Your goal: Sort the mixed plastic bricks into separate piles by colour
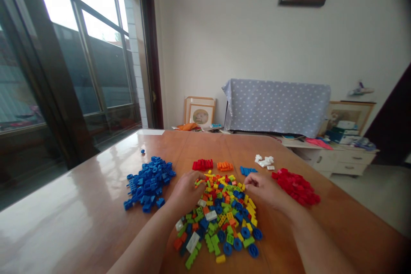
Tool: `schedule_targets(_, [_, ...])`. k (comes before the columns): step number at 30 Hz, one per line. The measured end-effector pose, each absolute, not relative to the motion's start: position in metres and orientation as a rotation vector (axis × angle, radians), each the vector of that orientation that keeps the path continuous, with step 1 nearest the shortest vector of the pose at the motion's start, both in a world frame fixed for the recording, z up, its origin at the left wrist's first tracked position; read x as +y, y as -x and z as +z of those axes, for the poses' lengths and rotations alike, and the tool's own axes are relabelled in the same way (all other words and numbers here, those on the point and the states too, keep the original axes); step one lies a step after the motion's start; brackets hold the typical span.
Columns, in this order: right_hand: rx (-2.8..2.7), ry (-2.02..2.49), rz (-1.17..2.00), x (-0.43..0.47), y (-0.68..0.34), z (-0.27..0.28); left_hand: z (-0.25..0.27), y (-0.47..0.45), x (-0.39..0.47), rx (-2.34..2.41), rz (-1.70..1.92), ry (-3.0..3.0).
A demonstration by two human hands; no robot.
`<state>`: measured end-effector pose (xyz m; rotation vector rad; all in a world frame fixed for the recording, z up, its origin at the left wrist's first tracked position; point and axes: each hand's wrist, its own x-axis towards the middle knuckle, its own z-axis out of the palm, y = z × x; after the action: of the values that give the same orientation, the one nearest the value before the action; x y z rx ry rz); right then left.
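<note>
A mixed pile of toy building bricks in yellow, green, orange, blue, red and white lies on the table before me. My left hand reaches over the pile's far left edge, fingers bent and drawn together among the bricks; what they hold is hidden. At the far right edge is my right hand, its fingers curled in a pinch beside yellow bricks. Anything between those fingertips is too small to make out. Blue bricks form a heap left of my left hand, and red bricks another right of my right hand.
Beyond the pile sit small groups of red pieces, orange pieces, blue pieces and white pieces. One blue piece lies alone at the far left of the wooden table. A cloth-covered object stands behind.
</note>
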<state>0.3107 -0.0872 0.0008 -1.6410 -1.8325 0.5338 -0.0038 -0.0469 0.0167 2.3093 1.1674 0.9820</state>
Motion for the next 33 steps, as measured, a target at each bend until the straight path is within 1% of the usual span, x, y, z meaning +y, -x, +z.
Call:
schedule_targets(2, [-1.969, 1.545, 0.644, -0.097, -0.289, 0.008, 0.020, -0.002, -0.055, 1.080, 0.945, -2.361])
schedule_targets(4, [-2.072, 1.479, 0.672, -0.106, -0.271, 0.015, 0.022, -0.008, -0.062, 0.989, 0.882, -2.424])
schedule_targets(8, [-2.192, 1.492, 0.574, -0.117, -0.251, 0.024, 0.023, -0.015, -0.069, 0.884, 0.769, -2.518])
schedule_targets(13, [-2.237, 1.583, 0.394, -0.115, -0.245, 0.023, 0.027, -0.018, -0.075, 0.856, 0.709, -2.575])
schedule_targets(24, [-2.322, 1.585, 0.241, -0.113, -0.233, 0.018, 0.031, -0.021, -0.083, 0.816, 0.641, -2.552])
schedule_targets(29, [-2.313, 1.598, 0.216, -0.114, -0.231, 0.019, 0.028, -0.022, -0.083, 0.830, 0.635, -2.562])
schedule_targets(33, [-2.219, 1.622, 0.299, -0.114, -0.238, 0.021, 0.027, -0.021, -0.082, 0.832, 0.622, -2.552])
